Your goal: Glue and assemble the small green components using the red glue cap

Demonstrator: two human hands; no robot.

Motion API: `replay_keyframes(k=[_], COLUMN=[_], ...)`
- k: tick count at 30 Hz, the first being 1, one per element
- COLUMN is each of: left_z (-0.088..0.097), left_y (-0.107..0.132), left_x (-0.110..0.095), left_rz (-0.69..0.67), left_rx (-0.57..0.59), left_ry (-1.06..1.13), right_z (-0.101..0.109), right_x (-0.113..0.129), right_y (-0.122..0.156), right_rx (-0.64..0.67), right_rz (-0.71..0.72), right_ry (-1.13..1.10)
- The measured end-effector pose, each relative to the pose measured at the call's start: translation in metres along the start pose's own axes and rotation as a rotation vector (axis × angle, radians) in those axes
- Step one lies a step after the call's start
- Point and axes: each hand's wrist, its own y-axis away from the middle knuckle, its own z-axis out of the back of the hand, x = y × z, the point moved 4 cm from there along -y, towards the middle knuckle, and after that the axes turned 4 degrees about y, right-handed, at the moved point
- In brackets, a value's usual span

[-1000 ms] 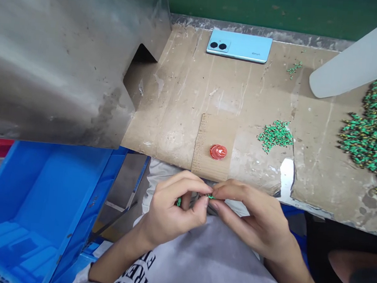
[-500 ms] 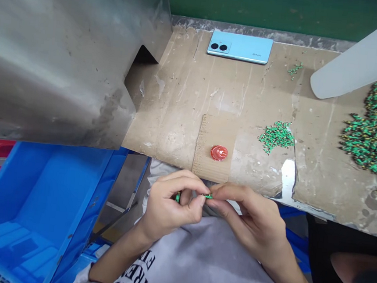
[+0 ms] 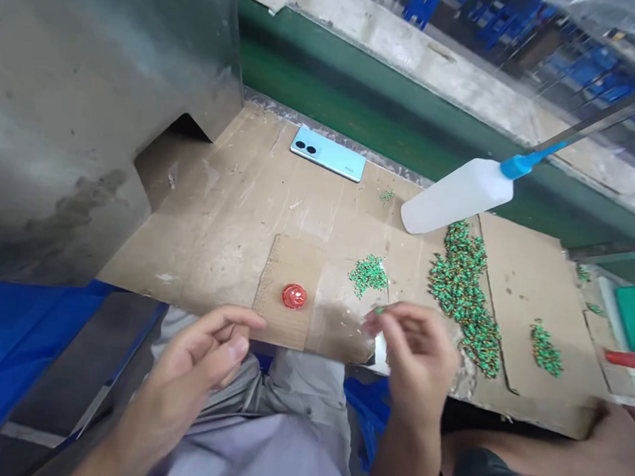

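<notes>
My right hand (image 3: 416, 350) is raised at the bench's front edge, beside the small pile of green pieces (image 3: 368, 273). Thumb and fingertips pinch a tiny green piece (image 3: 378, 310), slightly blurred. My left hand (image 3: 201, 357) hangs in front of the cardboard strip (image 3: 281, 331), index finger stretched out and thumb apart from it. Its other fingers are curled, and the palm is partly hidden. On the strip lies a glossy red blob (image 3: 294, 296).
A pale blue phone (image 3: 328, 154) lies at the back. A white bottle with blue cap (image 3: 460, 195) leans over a larger heap of green pieces (image 3: 465, 295). Sheet metal (image 3: 85, 99) rises at left above a blue crate (image 3: 1, 358). Another person's arm (image 3: 548, 454) is at right.
My hands have parted: the right moved right toward the small pile, the left moved left and its fingers opened. The view swung right and up, bringing the other person's arm in.
</notes>
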Motion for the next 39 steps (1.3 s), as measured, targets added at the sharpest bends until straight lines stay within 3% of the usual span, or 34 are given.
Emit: replay_keyframes(k=[3, 6, 9, 11, 12, 15, 17, 23, 32, 36, 39], left_z=[0.002, 0.007, 0.01, 0.01, 0.009, 0.005, 0.003, 0.002, -0.007, -0.007, -0.015], left_y=[-0.001, 0.002, 0.004, 0.004, 0.003, 0.002, 0.001, -0.002, 0.002, 0.004, 0.004], left_x=[-0.002, -0.007, -0.008, -0.006, -0.005, -0.003, -0.002, 0.003, 0.011, 0.016, 0.018], left_rz=[0.212, 0.283, 0.289, 0.291, 0.292, 0.289, 0.273, 0.21, 0.211, 0.239, 0.194], left_rx=[0.033, 0.017, -0.017, -0.02, -0.017, -0.012, -0.01, 0.012, -0.019, -0.035, 0.023], left_ry=[0.274, 0.4, 0.446, 0.472, 0.483, 0.483, 0.442, 0.335, 0.243, 0.07, -0.125], right_z=[0.056, 0.09, 0.099, 0.089, 0.078, 0.031, 0.009, -0.012, -0.011, -0.009, -0.019], right_x=[-0.039, -0.065, -0.069, -0.062, -0.057, -0.041, -0.035, -0.034, -0.04, -0.036, -0.019], right_y=[-0.044, -0.072, -0.07, -0.057, -0.05, -0.032, -0.023, -0.022, -0.022, -0.015, 0.002], right_rx=[-0.352, -0.448, -0.533, -0.516, -0.434, 0.081, 0.257, 0.176, 0.153, 0.124, 0.181], right_rz=[-0.136, -0.166, -0.131, -0.104, -0.09, 0.017, 0.096, 0.159, 0.126, 0.123, 0.177], right_ry=[-0.009, -0.01, 0.027, 0.084, 0.133, 0.361, 0.451, 0.589, 0.591, 0.525, 0.268])
